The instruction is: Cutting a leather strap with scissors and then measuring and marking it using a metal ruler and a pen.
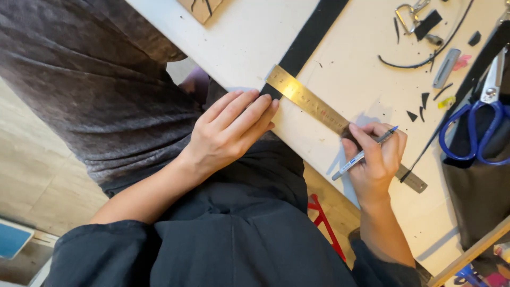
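A: What is your left hand [228,133] doing?

B: Your left hand lies flat, fingers stretched out, and it presses down the end of the black strap [308,37] and the metal ruler [319,109] on the white desk [255,37].

A: And your right hand [377,157]?

B: It is closed around a blue pen [364,154], and it rests on the ruler, further along from your left hand. Beyond your right hand, scissors with blue handles [478,127] lie on the desk, with small black scraps [419,109] between.
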